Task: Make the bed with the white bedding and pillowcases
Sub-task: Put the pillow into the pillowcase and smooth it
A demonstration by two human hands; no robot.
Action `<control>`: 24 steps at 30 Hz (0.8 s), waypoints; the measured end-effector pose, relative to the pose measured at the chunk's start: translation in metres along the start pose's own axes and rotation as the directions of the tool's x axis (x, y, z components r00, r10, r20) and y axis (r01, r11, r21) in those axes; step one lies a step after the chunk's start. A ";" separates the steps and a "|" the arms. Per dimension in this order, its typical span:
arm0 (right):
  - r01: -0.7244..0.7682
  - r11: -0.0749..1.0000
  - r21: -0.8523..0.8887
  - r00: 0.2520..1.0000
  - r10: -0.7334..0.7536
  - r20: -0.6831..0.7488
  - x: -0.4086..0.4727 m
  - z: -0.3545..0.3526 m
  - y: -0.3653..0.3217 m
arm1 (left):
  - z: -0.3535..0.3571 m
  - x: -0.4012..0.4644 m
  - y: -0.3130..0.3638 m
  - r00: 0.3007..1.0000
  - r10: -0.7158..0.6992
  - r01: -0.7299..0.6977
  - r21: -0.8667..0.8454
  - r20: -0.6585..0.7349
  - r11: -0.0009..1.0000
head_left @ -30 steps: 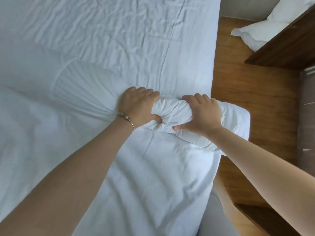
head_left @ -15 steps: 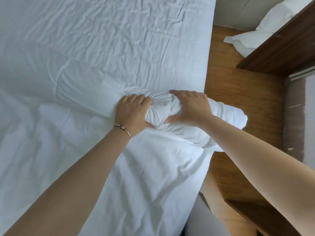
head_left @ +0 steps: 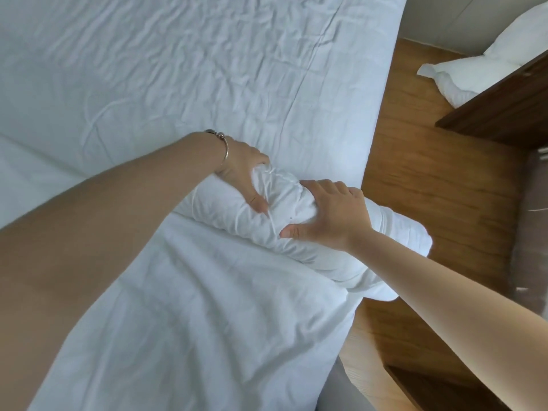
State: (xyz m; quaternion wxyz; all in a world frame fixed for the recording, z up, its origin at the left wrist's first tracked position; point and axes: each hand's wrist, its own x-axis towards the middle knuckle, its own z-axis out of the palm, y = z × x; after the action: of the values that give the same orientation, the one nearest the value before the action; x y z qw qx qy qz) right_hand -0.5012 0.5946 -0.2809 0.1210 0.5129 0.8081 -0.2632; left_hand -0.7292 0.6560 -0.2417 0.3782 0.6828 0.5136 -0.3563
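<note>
Head view: the left hand (head_left: 243, 176) and right hand (head_left: 332, 216) both clutch the rolled end of the white duvet (head_left: 284, 200), fingers curled over the far side and thumbs pinching the near side, the two hands just apart. The roll lies at the bed's right edge, its long axis running from mid-bed out toward the wooden floor (head_left: 439, 185), its free end overhanging. The wrinkled bottom sheet (head_left: 178, 69) looks fitted already. Judging by this, spreading the duvet remains, and the pillow (head_left: 474, 72) by the dark cabinet (head_left: 504, 111) is unplaced.
</note>
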 end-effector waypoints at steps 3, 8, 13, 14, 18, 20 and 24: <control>0.040 0.982 0.186 0.972 -0.082 0.222 0.014 -0.015 0.016 | 0.004 0.006 0.006 0.999 -0.019 0.021 -0.046 0.033 0.999; -0.091 0.905 0.415 0.960 -0.031 0.278 0.027 -0.010 0.022 | 0.020 0.007 0.010 0.993 -0.079 0.073 -0.069 -0.090 0.995; -0.158 0.957 0.245 0.985 0.136 0.102 0.005 0.009 0.006 | 0.053 -0.012 0.015 0.901 -0.024 0.049 0.045 -0.433 0.998; -0.140 0.975 0.173 0.990 0.136 0.037 0.000 0.012 0.001 | 0.062 -0.016 0.016 0.869 -0.008 0.044 0.062 -0.495 0.997; -0.022 1.000 0.023 0.944 0.028 -0.330 -0.033 0.051 -0.018 | 0.110 -0.032 0.016 0.716 0.067 0.030 0.128 -0.695 0.991; 0.044 0.999 -0.021 0.867 -0.049 -0.496 -0.057 0.077 -0.028 | 0.146 -0.043 0.018 0.602 0.117 0.029 0.168 -0.790 0.985; 0.072 0.994 -0.078 0.742 -0.105 -0.663 -0.106 0.125 -0.052 | 0.216 -0.069 0.026 0.459 0.122 0.084 0.180 -0.880 0.980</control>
State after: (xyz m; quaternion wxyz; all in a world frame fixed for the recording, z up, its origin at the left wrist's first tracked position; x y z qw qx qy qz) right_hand -0.5094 0.4273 -0.3198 -0.1755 0.5311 0.8275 -0.0495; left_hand -0.7398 0.4308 -0.2769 -0.0096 0.8077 0.5895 0.0062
